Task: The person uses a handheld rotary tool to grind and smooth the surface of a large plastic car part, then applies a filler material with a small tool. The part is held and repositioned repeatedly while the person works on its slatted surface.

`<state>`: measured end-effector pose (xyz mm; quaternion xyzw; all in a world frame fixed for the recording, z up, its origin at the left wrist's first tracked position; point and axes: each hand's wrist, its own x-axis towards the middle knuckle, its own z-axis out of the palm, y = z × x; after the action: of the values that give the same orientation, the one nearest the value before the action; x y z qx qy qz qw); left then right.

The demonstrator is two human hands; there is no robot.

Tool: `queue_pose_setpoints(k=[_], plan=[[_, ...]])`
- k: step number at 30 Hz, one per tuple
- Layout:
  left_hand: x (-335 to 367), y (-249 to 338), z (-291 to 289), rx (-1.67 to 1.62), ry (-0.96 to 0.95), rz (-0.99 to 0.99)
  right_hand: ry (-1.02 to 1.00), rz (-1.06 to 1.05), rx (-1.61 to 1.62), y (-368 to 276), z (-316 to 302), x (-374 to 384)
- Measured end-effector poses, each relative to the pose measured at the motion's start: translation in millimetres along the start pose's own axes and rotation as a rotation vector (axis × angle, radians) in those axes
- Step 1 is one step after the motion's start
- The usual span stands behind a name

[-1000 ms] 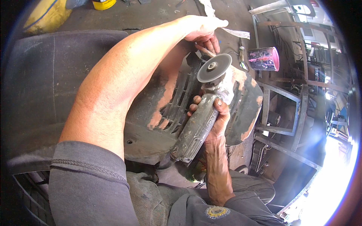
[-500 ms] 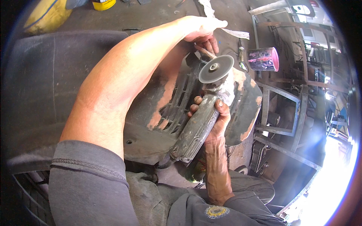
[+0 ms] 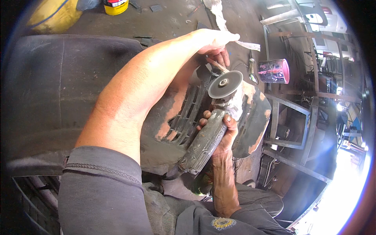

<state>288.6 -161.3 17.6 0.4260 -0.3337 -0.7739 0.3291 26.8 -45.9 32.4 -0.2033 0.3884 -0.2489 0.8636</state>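
Presumably for disc (image 3: 226, 85) clearance, the grinder (image 3: 205, 141) is encircled by the right fingers (image 3: 206, 114); the left fingers (image 3: 225, 57) are curled, their hold unclear.

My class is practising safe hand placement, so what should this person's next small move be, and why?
Probably ease the left hand slightly away from the flat, round grey disc. The left fingers appear close to its rim, beside a thin tan strip, while the right hand grips the scuffed, dark-grey angle grinder bearing the disc. Whether it is spinning, I cannot tell.
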Motion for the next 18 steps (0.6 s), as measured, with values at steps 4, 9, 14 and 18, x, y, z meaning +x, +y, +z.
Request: queue_pose_setpoints(k=[4,9,14,18], plan=[[10.4,-1.2,-0.8,-0.013,-0.041,-0.004,0.008,0.009,0.020,-0.6,0.2,-1.4],[9.3,-2.1,-6.1,-0.020,-0.058,-0.002,0.008,0.010,0.041,4.1,0.1,0.6],[12.1,-2.7,-5.8,-0.044,-0.064,-0.021,0.023,-0.023,0.020,4.3,-1.1,-3.0],[10.0,-2.6,-3.0,-0.002,-0.024,0.013,-0.001,-0.005,0.018,1.1,4.8,1.6]])
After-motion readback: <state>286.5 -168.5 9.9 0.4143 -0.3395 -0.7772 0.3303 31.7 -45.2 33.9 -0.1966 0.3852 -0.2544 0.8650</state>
